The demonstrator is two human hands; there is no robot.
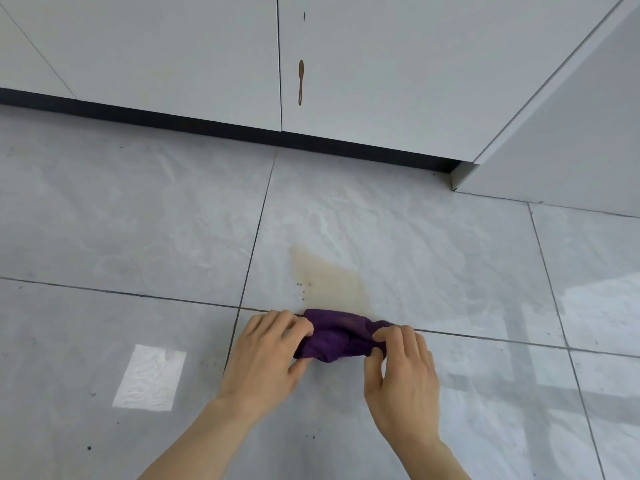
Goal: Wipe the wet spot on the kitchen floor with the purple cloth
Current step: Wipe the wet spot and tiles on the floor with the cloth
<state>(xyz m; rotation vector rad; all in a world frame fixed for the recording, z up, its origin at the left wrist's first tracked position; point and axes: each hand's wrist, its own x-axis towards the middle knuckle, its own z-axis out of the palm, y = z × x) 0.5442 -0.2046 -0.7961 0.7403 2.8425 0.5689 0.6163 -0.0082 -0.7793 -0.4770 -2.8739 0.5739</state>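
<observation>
Grey marbled floor tiles [138,220] run up to white cabinet doors [173,46] with a dark kickboard [207,124], where a person crouches over a tan wet spot [329,278]. The purple cloth [337,336] lies bunched on the floor at the near edge of the wet spot, straddling the grout line [502,339] that runs just below the stain. The left hand [266,355] pinches the cloth's left end between thumb and curled fingers; the right hand [401,362] grips its right end the same way, so both are closed on the fabric.

Wiping well would likely mean spreading the wad flatter, pressing down and pushing it away over the whole stain, then catching the dark specks [302,291] at the spot's left edge. A brown drip [301,81] streaks the cabinet door well beyond the wet spot.

How much of the stain sits under the cloth cannot be seen. Both forearms are cut off by the bottom of the frame, and the cloth's underside is hidden.
</observation>
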